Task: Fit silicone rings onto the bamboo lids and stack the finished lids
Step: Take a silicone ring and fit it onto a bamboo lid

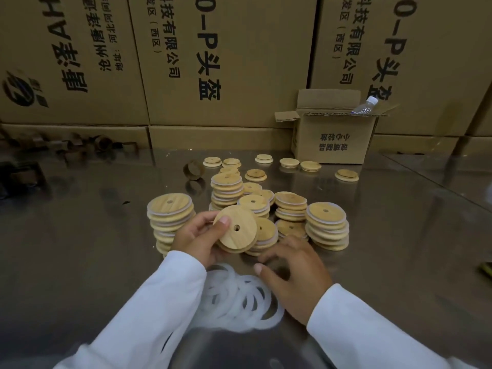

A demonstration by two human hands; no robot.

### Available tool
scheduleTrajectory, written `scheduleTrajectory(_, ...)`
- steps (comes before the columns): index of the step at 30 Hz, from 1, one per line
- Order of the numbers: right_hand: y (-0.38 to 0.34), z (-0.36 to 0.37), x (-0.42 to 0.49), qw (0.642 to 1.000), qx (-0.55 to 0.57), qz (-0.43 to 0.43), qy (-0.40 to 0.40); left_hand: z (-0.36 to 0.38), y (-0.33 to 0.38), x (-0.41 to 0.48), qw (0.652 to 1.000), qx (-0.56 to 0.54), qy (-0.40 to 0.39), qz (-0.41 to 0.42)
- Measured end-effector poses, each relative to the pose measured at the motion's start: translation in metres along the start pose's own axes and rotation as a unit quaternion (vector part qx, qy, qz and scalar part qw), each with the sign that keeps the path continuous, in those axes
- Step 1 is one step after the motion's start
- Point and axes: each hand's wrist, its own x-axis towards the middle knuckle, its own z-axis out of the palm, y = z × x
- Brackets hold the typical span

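**Bare lid in my left hand, right hand by the rings**

At the left of the cluster on the steel table (93, 249) stands a tall stack of finished lids (169, 219), white rims showing between the layers. I judge it is kept there so that a done lid travels only a short way.

My left hand (198, 237) is raised just beside that stack. It pinches one bamboo lid (235, 229), thumb on the face and fingers behind. The lid is tilted toward me, hole in view, with no white rim that I can see, so I take it as the next to be fitted.

Below it, toward the near edge, lies the pile of silicone rings (239, 296), close under both wrists for quick picking.

My right hand (295, 270) hangs low at that pile's right side, palm down, fingers spread and loosely bent, holding nothing.

Further right stands another finished stack (327, 225). Loose single lids (346, 174) lie toward the far edge, near a small open cardboard box (332, 137).
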Motion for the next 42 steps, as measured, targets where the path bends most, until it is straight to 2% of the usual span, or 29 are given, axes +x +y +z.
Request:
scheduleTrajectory(3, -0.002, 0.002, -0.001, 0.999, -0.011, -0.011, -0.036, -0.002, 0.000, 0.000, 1.000, 0.001, -0.004, -0.002)
scheduleTrajectory(9, -0.005, -0.002, -0.002, 0.998, 0.012, -0.027, -0.048, -0.003, -0.002, 0.000, 0.999, 0.023, -0.022, 0.010)
scheduleTrajectory(23, -0.013, -0.007, 0.000, 0.987, 0.142, 0.038, -0.067, -0.003, -0.002, 0.000, 0.999, 0.023, -0.035, 0.018)
scheduleTrajectory(28, -0.014, -0.020, 0.002, 0.963, 0.257, 0.061, -0.048, -0.003, -0.005, 0.001, 0.998, 0.047, -0.025, 0.030)
scheduleTrajectory(31, -0.014, -0.026, 0.004, 0.954, 0.290, 0.071, -0.039, -0.004, -0.006, 0.001, 0.998, 0.049, -0.026, 0.023)
scheduleTrajectory(34, -0.014, -0.033, 0.005, 0.951, 0.306, 0.042, -0.012, -0.003, -0.005, 0.001, 0.999, 0.036, -0.031, 0.013)
scheduleTrajectory(38, -0.017, -0.045, 0.005, 0.933, 0.359, 0.009, -0.020, 0.000, -0.005, -0.002, 0.999, 0.005, -0.051, -0.011)
scheduleTrajectory(42, -0.020, -0.042, 0.007, 0.913, 0.405, 0.041, 0.009, 0.005, -0.007, -0.006, 0.995, 0.011, -0.083, -0.058)
